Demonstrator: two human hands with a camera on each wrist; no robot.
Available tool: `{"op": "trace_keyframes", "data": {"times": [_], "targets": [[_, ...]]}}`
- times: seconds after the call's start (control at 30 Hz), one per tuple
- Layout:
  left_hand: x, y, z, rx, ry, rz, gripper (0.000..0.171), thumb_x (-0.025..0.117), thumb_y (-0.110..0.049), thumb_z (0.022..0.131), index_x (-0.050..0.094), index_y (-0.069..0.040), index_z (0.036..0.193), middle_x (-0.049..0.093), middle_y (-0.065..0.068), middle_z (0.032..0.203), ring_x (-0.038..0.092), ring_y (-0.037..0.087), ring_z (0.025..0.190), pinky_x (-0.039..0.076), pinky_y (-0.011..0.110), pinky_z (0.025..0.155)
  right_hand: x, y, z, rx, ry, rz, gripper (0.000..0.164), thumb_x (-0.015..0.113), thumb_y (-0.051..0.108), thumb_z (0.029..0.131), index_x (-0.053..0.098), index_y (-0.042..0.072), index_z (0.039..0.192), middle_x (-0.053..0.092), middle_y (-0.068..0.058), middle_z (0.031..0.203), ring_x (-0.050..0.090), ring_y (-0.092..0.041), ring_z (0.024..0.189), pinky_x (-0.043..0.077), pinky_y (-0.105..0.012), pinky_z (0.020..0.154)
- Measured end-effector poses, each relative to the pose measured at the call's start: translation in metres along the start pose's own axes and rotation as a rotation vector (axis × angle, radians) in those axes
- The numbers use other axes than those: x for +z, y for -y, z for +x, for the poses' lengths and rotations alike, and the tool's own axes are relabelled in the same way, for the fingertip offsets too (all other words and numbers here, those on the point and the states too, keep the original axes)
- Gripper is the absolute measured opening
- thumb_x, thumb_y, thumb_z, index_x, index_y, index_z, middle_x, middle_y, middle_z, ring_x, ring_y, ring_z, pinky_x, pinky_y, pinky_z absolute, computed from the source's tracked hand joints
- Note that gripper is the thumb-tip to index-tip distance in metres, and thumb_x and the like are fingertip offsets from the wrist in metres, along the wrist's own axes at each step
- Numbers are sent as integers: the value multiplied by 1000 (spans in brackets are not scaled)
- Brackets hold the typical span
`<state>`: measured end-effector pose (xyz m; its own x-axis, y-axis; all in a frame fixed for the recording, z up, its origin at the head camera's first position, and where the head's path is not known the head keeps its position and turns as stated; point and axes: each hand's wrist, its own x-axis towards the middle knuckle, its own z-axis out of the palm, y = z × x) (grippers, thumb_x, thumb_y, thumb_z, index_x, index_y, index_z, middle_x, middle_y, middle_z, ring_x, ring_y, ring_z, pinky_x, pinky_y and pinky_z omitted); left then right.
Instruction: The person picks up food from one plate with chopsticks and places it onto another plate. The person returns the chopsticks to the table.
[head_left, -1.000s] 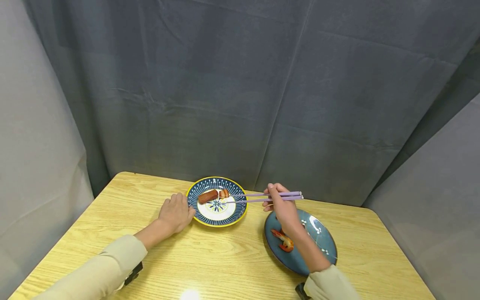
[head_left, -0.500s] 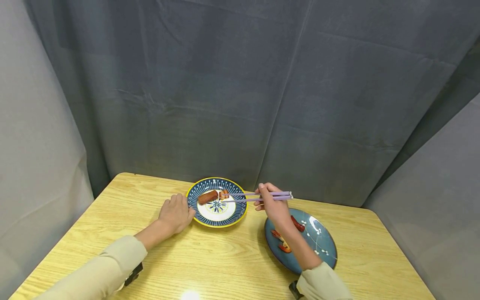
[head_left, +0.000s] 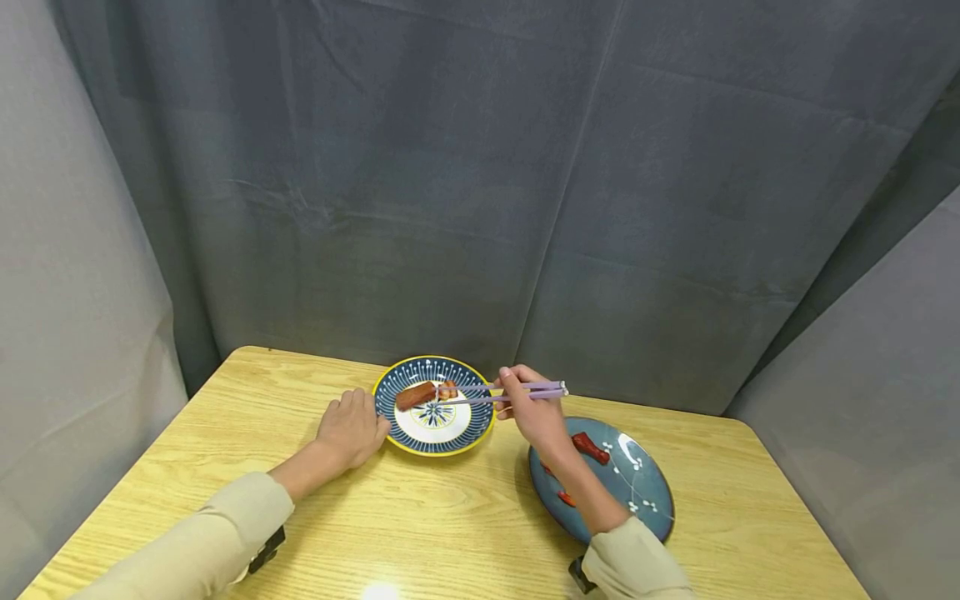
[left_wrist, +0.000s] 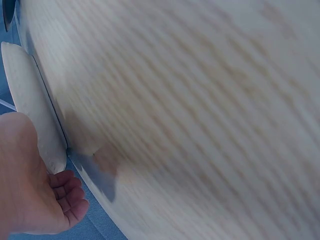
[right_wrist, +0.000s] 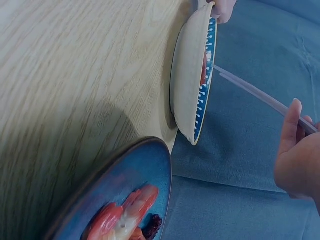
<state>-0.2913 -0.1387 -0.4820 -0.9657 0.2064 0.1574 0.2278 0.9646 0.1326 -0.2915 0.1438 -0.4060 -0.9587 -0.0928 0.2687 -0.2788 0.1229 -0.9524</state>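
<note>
My left hand [head_left: 352, 427] holds the near-left rim of a blue-and-white dish with a yellow edge [head_left: 437, 447], its fingers curled beside the dish wall in the left wrist view. In the dish lie a brown oblong piece of food [head_left: 415, 396] and a small orange-and-pale striped piece [head_left: 448, 390]. My right hand [head_left: 528, 412] holds a pair of lilac chopsticks [head_left: 551, 390], pointing left over the dish. Their slightly parted tips reach around the striped piece, near the brown piece; whether they touch either I cannot tell.
A blue-grey plate with white blossoms [head_left: 651, 479] stands below my right forearm. On it lie a dark red piece of food [head_left: 590, 448] and a shrimp [right_wrist: 132, 210], mostly hidden by the arm in the head view. A grey curtain [head_left: 390, 183] hangs behind the wooden table [head_left: 442, 533].
My right hand has moved left with the chopsticks, bringing their tips farther across the dish. The dark red piece on the plate has come into sight. My left hand stays in place.
</note>
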Motion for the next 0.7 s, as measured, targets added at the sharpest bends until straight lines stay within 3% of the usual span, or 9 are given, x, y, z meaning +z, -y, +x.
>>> {"op": "trace_keyframes", "data": {"times": [0.17,0.3,0.43,0.6,0.7], "targets": [[0,-1,-1,2,5,8,30,42,-26,98,47,3,93,35,11,85,40,28,84,40,43,73,5,-2,1,-37,17,-21,25,56,18,103,66,-3,92,65,-13,80,64,-27,68,57,-48,64],[0,-1,-2,5,-5,18,30,42,-26,98,47,3,93,35,11,85,41,28,84,41,43,72,8,-4,1,-60,27,-46,25,56,17,102,65,-3,91,64,-15,77,64,-21,65,57,-44,63],[-2,0,-2,11,-21,22,29,43,-25,97,48,3,92,36,11,84,42,29,83,41,43,72,12,-5,3,-72,52,-38,25,56,17,103,65,-3,91,64,-17,76,64,-24,64,58,-41,61],[-2,1,-1,5,-25,18,29,43,-25,96,47,3,90,36,11,84,42,28,82,41,43,71,16,-8,7,-96,76,-58,26,56,19,103,66,-1,91,63,-11,74,64,-34,65,57,-36,59],[0,3,0,2,-18,18,29,42,-26,96,46,2,89,36,11,84,41,28,82,41,43,71,20,-5,6,-108,85,-85,23,55,16,103,66,0,89,63,-7,71,63,-28,61,56,-34,57]]}}
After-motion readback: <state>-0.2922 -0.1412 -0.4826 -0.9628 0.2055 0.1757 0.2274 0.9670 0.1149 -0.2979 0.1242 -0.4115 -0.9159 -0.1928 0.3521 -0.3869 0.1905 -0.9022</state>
